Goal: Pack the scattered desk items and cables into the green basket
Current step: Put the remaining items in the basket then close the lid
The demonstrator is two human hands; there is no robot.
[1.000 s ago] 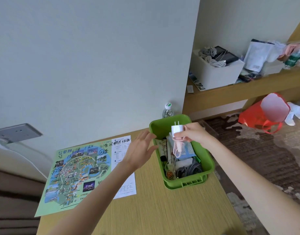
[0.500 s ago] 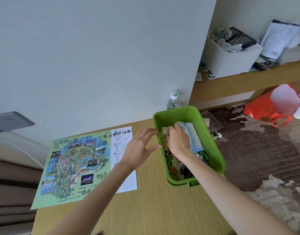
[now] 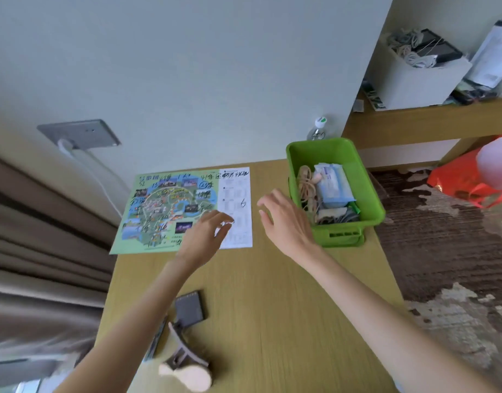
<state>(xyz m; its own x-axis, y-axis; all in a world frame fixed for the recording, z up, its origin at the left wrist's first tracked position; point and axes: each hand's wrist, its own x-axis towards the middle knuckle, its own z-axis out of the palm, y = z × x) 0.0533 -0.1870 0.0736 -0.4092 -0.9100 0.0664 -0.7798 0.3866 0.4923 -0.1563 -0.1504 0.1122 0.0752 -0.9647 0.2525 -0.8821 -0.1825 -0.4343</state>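
The green basket [image 3: 366,219] sits at the far right of the bench [image 3: 272,307], already quite full. Both hands are empty, left hand [image 3: 204,236] and right hand [image 3: 286,219], fingers open above the map [image 3: 164,211]. Stuffing the map in might crumple it.

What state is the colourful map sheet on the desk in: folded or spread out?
Spread out. The map sheet lies flat on the desk, its full printed face and white side panel showing.
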